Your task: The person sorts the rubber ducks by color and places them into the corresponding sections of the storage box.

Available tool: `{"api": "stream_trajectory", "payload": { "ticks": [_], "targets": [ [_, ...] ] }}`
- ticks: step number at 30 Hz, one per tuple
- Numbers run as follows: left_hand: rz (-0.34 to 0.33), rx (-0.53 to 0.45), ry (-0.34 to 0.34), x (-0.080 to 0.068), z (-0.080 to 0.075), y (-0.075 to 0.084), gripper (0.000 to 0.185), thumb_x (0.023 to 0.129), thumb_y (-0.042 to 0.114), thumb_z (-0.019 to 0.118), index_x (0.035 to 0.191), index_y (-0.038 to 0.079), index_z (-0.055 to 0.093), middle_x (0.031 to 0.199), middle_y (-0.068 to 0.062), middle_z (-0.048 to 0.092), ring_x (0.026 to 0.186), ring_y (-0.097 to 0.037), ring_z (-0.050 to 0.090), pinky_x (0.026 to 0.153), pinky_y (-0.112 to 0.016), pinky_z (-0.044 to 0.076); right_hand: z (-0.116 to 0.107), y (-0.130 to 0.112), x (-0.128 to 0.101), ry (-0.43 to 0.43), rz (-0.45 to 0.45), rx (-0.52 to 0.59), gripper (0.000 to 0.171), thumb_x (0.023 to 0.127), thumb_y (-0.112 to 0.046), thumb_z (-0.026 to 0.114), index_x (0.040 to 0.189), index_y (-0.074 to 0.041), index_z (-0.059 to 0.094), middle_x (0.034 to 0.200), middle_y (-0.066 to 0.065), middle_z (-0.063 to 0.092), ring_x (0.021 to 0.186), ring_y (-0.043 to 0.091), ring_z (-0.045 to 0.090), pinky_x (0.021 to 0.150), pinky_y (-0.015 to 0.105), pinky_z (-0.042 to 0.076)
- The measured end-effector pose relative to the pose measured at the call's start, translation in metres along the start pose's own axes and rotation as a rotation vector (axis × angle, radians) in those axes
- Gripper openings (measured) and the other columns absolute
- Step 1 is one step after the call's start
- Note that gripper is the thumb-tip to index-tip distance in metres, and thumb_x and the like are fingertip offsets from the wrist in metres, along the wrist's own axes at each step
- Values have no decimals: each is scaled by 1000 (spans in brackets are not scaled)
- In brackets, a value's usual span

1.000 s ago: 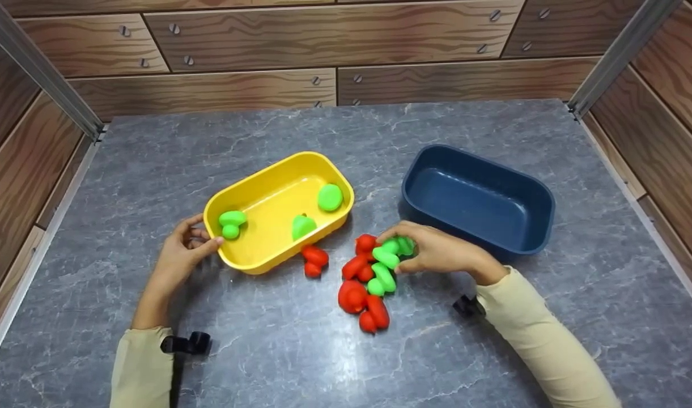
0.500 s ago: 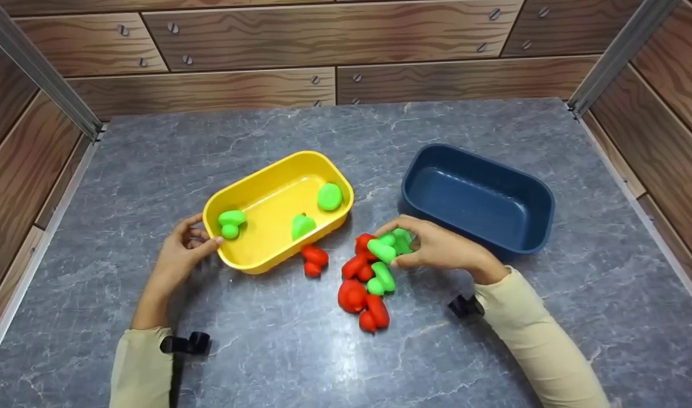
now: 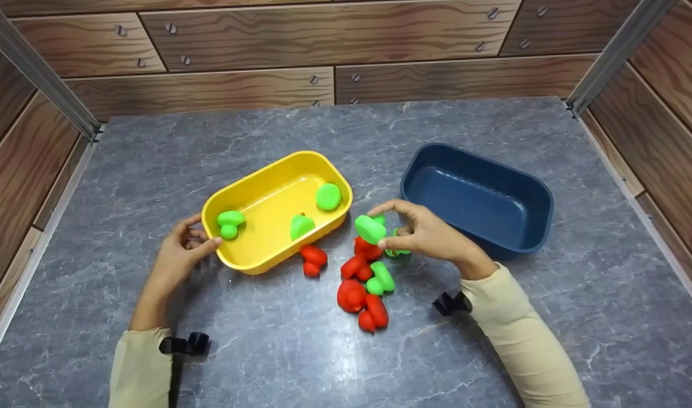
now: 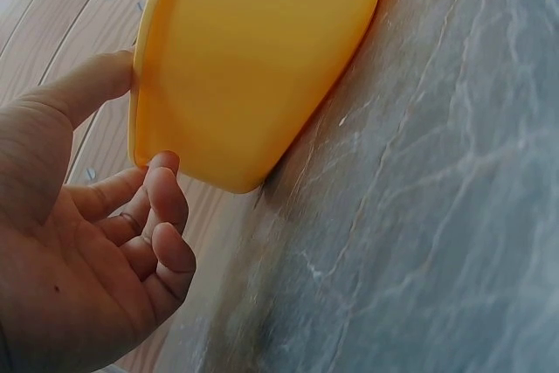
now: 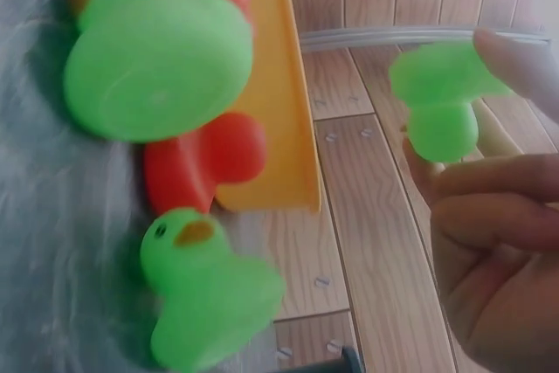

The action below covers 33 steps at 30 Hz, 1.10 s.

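In the head view my right hand (image 3: 425, 235) pinches a green rubber duck (image 3: 370, 229) between thumb and fingers, raised above the pile. The right wrist view shows this green duck (image 5: 444, 128) clear of the table. Beneath the hand another green duck (image 3: 398, 250) is partly hidden. Red ducks, such as one red duck (image 3: 352, 296), lie close together with a further green duck (image 3: 381, 278). My left hand (image 3: 178, 249) holds the left end of the yellow bin (image 3: 266, 212), thumb and index finger at its rim (image 4: 137, 120). Three green ducks lie inside it.
A dark blue bin (image 3: 473, 204) with nothing visible inside stands right of the pile. A lone red duck (image 3: 313, 260) lies against the yellow bin's near side. Wood-patterned walls (image 3: 334, 39) surround the grey marbled table (image 3: 255, 351).
My right hand has lifted a green duck from the pile and moved it left and away from me. The left hand stays at the yellow bin.
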<state>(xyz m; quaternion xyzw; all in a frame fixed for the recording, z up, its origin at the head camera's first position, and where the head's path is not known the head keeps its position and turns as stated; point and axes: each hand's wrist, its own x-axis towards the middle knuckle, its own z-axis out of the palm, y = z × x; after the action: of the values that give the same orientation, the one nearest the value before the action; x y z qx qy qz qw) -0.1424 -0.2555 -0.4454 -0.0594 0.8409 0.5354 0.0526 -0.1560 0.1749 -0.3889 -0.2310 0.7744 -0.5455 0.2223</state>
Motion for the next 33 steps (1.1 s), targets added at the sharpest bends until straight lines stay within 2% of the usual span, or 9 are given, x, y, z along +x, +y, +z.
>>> {"api": "stream_trajectory", "payload": {
  "ticks": [8,11,13,15,18,20,22,25,33],
  "targets": [
    [-2,-10,2,0,0,-1,69,88,23,70,145,4,37,98,2,53,76,-4,52,63,-18,44,10,-14,18,90,-11,95,48,87,-14,71,131,-9,51,50,-6,34,38,7,26,43,19,30],
    [1,-3,2,0,1,-1,68,88,24,70,144,5,37,98,2,53,76,-4,52,63,-18,44,12,-20,25,144,-17,107,47,86,-16,72,129,-11,54,80,-4,57,38,7,30,46,18,34],
    [5,7,1,0,0,-2,68,88,25,70,145,4,37,98,2,53,76,-4,51,63,-18,44,14,-23,31,181,-24,104,46,86,-17,72,128,-12,55,109,2,59,39,8,32,50,18,37],
    [9,11,1,0,0,-2,69,88,26,70,145,4,37,99,2,54,76,-4,52,64,-18,44,15,-26,36,215,-28,94,45,86,-17,72,128,-12,57,128,3,52,49,10,43,55,19,42],
    [10,15,-1,0,0,-2,69,88,26,70,145,3,37,99,1,54,77,-4,52,64,-18,44,17,-29,44,252,-9,74,45,86,-19,72,128,-13,57,128,7,52,58,13,46,60,21,44],
    [9,12,-3,0,0,-2,69,88,26,70,145,4,37,99,1,54,77,-5,51,65,-18,44,18,-29,49,270,4,63,45,85,-20,72,128,-14,58,127,6,53,80,15,53,68,24,47],
    [6,16,-5,0,0,-2,69,88,27,70,145,4,37,99,2,54,77,-5,51,65,-18,43,19,-29,54,281,18,54,45,85,-21,73,127,-15,58,128,6,52,94,17,53,79,29,47],
    [3,18,-10,0,0,-1,69,89,28,70,145,5,37,100,2,54,76,-6,50,65,-18,43,20,-29,60,288,35,39,45,85,-24,74,127,-17,58,132,5,51,125,20,40,99,41,42],
    [-6,31,-18,-1,-1,0,72,89,30,69,146,4,35,102,-1,53,77,-5,52,65,-19,44,22,-33,75,287,82,-11,45,85,-27,74,126,-19,59,135,6,50,134,26,38,107,48,37]
  ]
}}
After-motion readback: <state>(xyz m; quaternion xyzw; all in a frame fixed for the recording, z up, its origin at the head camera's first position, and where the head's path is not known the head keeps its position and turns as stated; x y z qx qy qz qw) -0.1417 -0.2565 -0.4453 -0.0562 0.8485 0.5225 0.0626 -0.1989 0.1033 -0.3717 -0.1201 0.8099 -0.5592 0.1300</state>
